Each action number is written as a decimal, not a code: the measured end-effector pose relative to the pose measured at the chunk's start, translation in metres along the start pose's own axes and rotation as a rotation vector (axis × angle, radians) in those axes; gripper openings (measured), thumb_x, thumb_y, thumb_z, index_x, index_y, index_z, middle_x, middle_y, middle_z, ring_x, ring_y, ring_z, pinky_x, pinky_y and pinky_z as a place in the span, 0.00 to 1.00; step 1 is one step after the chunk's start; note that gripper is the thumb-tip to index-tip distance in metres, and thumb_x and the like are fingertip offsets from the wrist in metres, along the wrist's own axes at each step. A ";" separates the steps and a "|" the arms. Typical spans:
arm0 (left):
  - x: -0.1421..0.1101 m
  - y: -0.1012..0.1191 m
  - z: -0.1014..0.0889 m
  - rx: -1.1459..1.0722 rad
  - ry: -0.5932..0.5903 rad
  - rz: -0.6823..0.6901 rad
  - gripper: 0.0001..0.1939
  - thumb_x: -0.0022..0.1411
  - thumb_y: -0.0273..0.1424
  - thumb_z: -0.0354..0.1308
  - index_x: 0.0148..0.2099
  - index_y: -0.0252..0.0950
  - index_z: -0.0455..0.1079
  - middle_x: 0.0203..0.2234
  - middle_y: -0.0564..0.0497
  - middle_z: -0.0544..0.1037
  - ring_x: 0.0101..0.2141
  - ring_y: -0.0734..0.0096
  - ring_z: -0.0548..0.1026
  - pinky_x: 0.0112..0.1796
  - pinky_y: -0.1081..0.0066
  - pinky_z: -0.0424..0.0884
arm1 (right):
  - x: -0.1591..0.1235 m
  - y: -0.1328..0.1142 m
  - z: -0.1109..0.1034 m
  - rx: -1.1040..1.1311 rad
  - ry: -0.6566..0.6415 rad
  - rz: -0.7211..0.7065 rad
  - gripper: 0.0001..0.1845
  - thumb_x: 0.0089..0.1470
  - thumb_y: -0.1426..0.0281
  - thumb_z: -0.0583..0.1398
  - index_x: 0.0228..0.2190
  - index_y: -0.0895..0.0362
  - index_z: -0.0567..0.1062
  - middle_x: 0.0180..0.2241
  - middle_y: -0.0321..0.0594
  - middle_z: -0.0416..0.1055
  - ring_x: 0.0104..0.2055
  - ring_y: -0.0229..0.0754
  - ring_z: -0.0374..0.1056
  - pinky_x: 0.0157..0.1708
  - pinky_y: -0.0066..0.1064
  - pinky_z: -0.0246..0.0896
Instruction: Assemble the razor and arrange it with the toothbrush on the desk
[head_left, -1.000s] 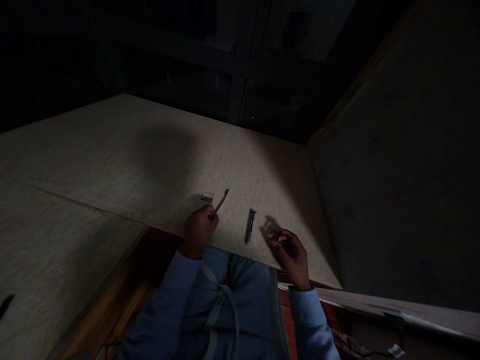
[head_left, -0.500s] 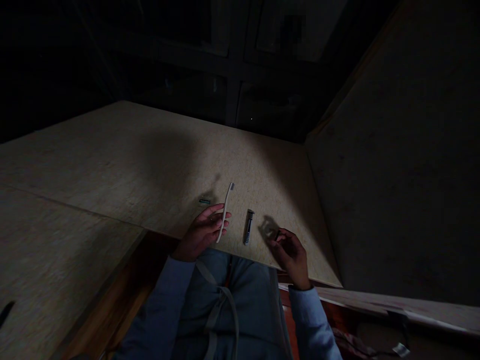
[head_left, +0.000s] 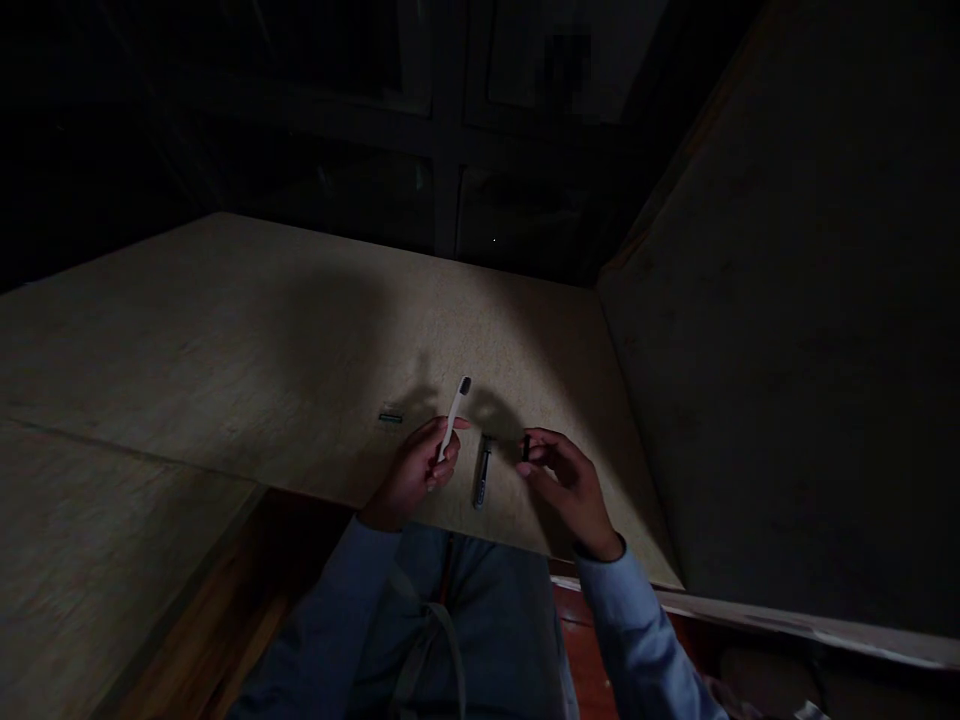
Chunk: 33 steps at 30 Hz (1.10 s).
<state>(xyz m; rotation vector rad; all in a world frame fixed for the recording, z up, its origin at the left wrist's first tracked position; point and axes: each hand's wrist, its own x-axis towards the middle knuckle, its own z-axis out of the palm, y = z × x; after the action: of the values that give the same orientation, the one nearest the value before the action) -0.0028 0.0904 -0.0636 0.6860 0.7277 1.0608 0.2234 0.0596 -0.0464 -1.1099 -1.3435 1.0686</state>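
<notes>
My left hand (head_left: 414,470) is closed round the handle of a white toothbrush (head_left: 455,412), whose dark head points up and away from me. My right hand (head_left: 564,482) pinches a small dark piece (head_left: 526,447) between thumb and fingers, close to the right of the brush. Between the two hands a dark razor handle (head_left: 482,470) lies flat on the pale board tabletop (head_left: 262,330). A small dark flat piece (head_left: 391,417) lies on the board just left of my left hand.
The scene is dim, lit only around the hands. A second board panel (head_left: 90,560) joins at the left. A dark slanted panel (head_left: 787,350) rises at the right. Dark cabinets stand behind the table. My blue sleeves and lap are at the bottom.
My left hand took up the toothbrush and now holds it upright. My right hand moved left toward it with the small dark piece. The view shifted slightly.
</notes>
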 end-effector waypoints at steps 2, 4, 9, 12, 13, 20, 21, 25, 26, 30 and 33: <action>0.009 -0.001 0.002 0.053 -0.003 0.029 0.23 0.58 0.47 0.66 0.46 0.33 0.73 0.22 0.59 0.66 0.14 0.86 0.56 0.13 0.81 0.50 | 0.024 -0.003 0.005 0.083 -0.097 0.000 0.21 0.48 0.64 0.73 0.45 0.50 0.79 0.34 0.35 0.77 0.37 0.39 0.74 0.44 0.33 0.69; 0.017 -0.001 0.002 0.079 -0.002 0.038 0.26 0.55 0.48 0.68 0.46 0.33 0.73 0.22 0.59 0.67 0.13 0.85 0.56 0.12 0.80 0.49 | 0.047 -0.001 0.011 0.178 -0.157 0.030 0.22 0.46 0.64 0.73 0.44 0.50 0.79 0.34 0.35 0.78 0.37 0.40 0.75 0.41 0.32 0.70; 0.024 -0.005 -0.005 0.194 0.067 0.045 0.28 0.55 0.52 0.66 0.44 0.32 0.74 0.20 0.59 0.66 0.13 0.85 0.55 0.13 0.78 0.47 | 0.083 0.015 0.025 0.358 -0.212 0.128 0.22 0.42 0.65 0.75 0.41 0.49 0.81 0.42 0.37 0.80 0.39 0.42 0.78 0.42 0.34 0.72; 0.020 -0.010 -0.006 0.295 0.075 0.016 0.27 0.56 0.53 0.64 0.41 0.32 0.75 0.19 0.59 0.65 0.14 0.85 0.56 0.15 0.78 0.47 | 0.086 0.021 0.028 0.435 -0.188 0.174 0.21 0.41 0.65 0.75 0.40 0.50 0.82 0.41 0.36 0.81 0.36 0.41 0.77 0.43 0.34 0.73; 0.019 -0.011 -0.006 0.316 0.075 0.008 0.28 0.56 0.54 0.63 0.40 0.31 0.75 0.19 0.59 0.64 0.14 0.85 0.56 0.15 0.77 0.47 | 0.086 0.022 0.027 0.453 -0.184 0.195 0.21 0.40 0.65 0.76 0.40 0.50 0.83 0.40 0.36 0.81 0.35 0.40 0.77 0.42 0.34 0.73; 0.015 -0.016 -0.004 0.356 0.086 -0.035 0.29 0.57 0.55 0.62 0.42 0.32 0.76 0.18 0.60 0.61 0.14 0.84 0.53 0.16 0.77 0.46 | 0.080 0.023 0.023 0.535 -0.215 0.284 0.22 0.37 0.64 0.76 0.39 0.51 0.84 0.37 0.36 0.82 0.32 0.39 0.75 0.37 0.32 0.72; 0.015 -0.016 -0.003 0.361 0.089 -0.038 0.29 0.57 0.55 0.62 0.41 0.32 0.76 0.17 0.60 0.61 0.14 0.84 0.53 0.16 0.77 0.46 | 0.079 0.024 0.023 0.547 -0.220 0.283 0.22 0.38 0.63 0.76 0.39 0.50 0.84 0.36 0.35 0.82 0.31 0.39 0.75 0.37 0.32 0.72; 0.014 -0.018 -0.006 0.377 0.067 -0.050 0.29 0.56 0.55 0.63 0.42 0.32 0.78 0.15 0.60 0.61 0.14 0.83 0.53 0.17 0.76 0.47 | 0.078 0.030 0.023 0.567 -0.252 0.280 0.24 0.38 0.60 0.76 0.41 0.50 0.83 0.35 0.35 0.81 0.30 0.39 0.75 0.37 0.33 0.71; 0.014 -0.018 -0.007 0.380 0.050 -0.058 0.30 0.56 0.55 0.63 0.43 0.31 0.78 0.15 0.60 0.61 0.14 0.83 0.53 0.17 0.76 0.46 | 0.078 0.031 0.023 0.569 -0.256 0.282 0.25 0.38 0.60 0.76 0.41 0.50 0.83 0.35 0.35 0.81 0.30 0.39 0.74 0.37 0.34 0.72; 0.013 -0.018 -0.008 0.383 -0.018 -0.091 0.32 0.56 0.55 0.63 0.46 0.30 0.79 0.15 0.61 0.58 0.15 0.82 0.52 0.17 0.76 0.46 | 0.077 0.033 0.022 0.600 -0.268 0.282 0.26 0.37 0.59 0.77 0.41 0.49 0.83 0.37 0.36 0.82 0.30 0.38 0.73 0.37 0.34 0.72; 0.011 -0.016 -0.006 0.393 -0.044 -0.110 0.33 0.55 0.55 0.64 0.47 0.29 0.79 0.14 0.61 0.57 0.16 0.82 0.53 0.18 0.76 0.47 | 0.075 0.034 0.022 0.625 -0.296 0.267 0.24 0.39 0.60 0.76 0.41 0.48 0.84 0.41 0.38 0.82 0.33 0.38 0.74 0.37 0.32 0.71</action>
<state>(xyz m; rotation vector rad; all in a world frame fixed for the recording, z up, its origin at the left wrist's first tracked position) 0.0038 0.0960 -0.0819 0.9895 0.9369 0.8059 0.2009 0.1394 -0.0677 -0.6835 -0.9752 1.7553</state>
